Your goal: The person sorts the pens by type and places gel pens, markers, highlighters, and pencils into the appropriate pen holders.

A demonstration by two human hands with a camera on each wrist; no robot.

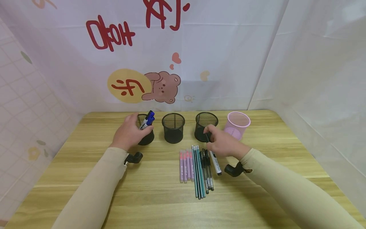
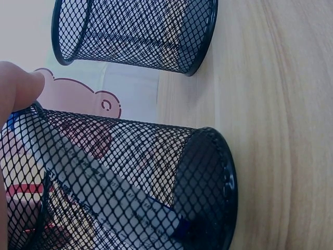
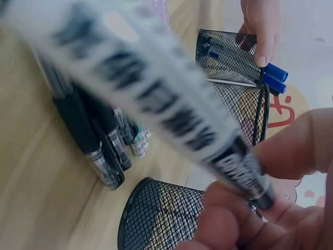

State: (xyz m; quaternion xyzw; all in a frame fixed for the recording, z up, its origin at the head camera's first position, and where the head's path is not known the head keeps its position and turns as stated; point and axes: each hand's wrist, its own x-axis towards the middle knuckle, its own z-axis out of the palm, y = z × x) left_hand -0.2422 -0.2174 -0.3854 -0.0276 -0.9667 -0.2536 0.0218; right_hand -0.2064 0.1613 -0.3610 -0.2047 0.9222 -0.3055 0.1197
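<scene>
My left hand (image 1: pixel 128 133) grips the leftmost black mesh pen cup (image 1: pixel 147 138) near its rim, thumb on the near side. Markers with blue caps (image 3: pixel 274 78) lean in that cup; in the left wrist view a white marker barrel (image 2: pixel 99 182) shows through the mesh. Between thumb and fingers, my right hand (image 1: pixel 224 143) pinches one end of a white marker (image 3: pixel 156 99) with dark printing. The marker's other end slants down toward me, beside several black-capped clear pens (image 1: pixel 207 170) on the table. Beyond the right hand stands the third cup, black mesh (image 1: pixel 201 132).
Another black mesh cup (image 1: pixel 173 135) and a pink mesh cup (image 1: pixel 238 127) stand in the same row along the back of the wooden table (image 1: pixel 148 197). Several lilac pens (image 1: pixel 185 168) and green pencils (image 1: pixel 200 181) lie side by side at the middle. A printed cloth hangs behind.
</scene>
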